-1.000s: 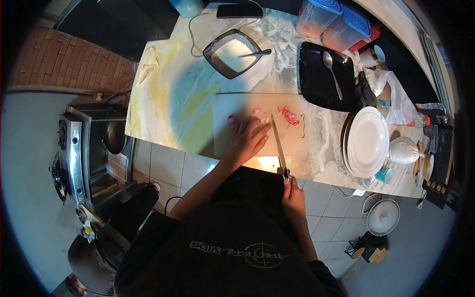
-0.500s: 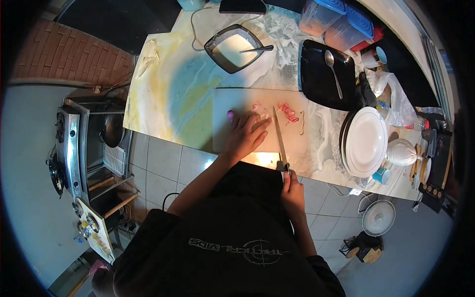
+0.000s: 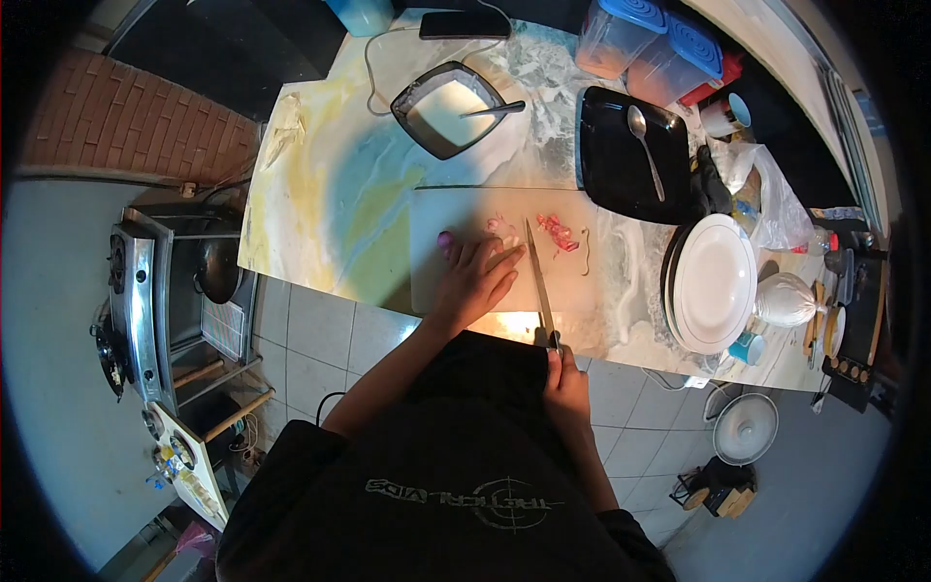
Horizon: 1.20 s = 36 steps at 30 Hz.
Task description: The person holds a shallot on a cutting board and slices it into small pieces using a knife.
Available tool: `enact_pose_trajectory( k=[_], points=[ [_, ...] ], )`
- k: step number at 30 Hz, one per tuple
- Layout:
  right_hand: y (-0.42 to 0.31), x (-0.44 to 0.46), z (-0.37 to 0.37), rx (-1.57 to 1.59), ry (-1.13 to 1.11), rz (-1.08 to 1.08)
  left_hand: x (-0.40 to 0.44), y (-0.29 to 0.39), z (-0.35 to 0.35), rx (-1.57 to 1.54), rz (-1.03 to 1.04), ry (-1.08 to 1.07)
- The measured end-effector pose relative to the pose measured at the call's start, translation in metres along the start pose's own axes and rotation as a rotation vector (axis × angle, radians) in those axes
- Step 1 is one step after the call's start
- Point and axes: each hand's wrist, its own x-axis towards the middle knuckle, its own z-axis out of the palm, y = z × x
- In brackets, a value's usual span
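A translucent cutting board [image 3: 427, 209] lies at the counter's near edge. My left hand [image 3: 473, 283] rests on it, fingertips pressed together on a pale peeled shallot [image 3: 512, 241] that they partly cover. Wrapped round a handle, my right hand [image 3: 566, 384] holds a long knife [image 3: 541, 286], its blade flat along the board and pointing away from me, just right of the left fingertips. Pale slices [image 3: 498, 225] sit beyond those fingers. A whole purple shallot [image 3: 445, 239] is left of the hand. Reddish peelings [image 3: 559, 233] lie right of the blade.
Behind the board stands a dark square bowl [image 3: 448, 112] of white batter with a spoon. To the right are a black tray [image 3: 621, 160] with a spoon [image 3: 645, 150], stacked plates [image 3: 716, 283] and a plastic bag [image 3: 776, 199]. A stove [image 3: 136, 291] stands at left.
The view has shifted slightly, so the counter sits a little lower in it. Both hands keep nearly the same place on the board, and the knife stays beside the left fingertips.
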Motion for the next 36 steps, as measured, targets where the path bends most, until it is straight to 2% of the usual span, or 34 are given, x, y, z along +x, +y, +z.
enact_pose_trajectory(
  k=[7, 36],
  points=[
    [0.002, 0.002, -0.001, -0.005, -0.068, 0.017, 0.000, 0.000, -0.001, 0.024, 0.009, 0.006],
    [-0.006, 0.001, -0.003, -0.024, -0.056, 0.052, 0.000, 0.002, -0.002, 0.003, -0.016, -0.025]
  ],
)
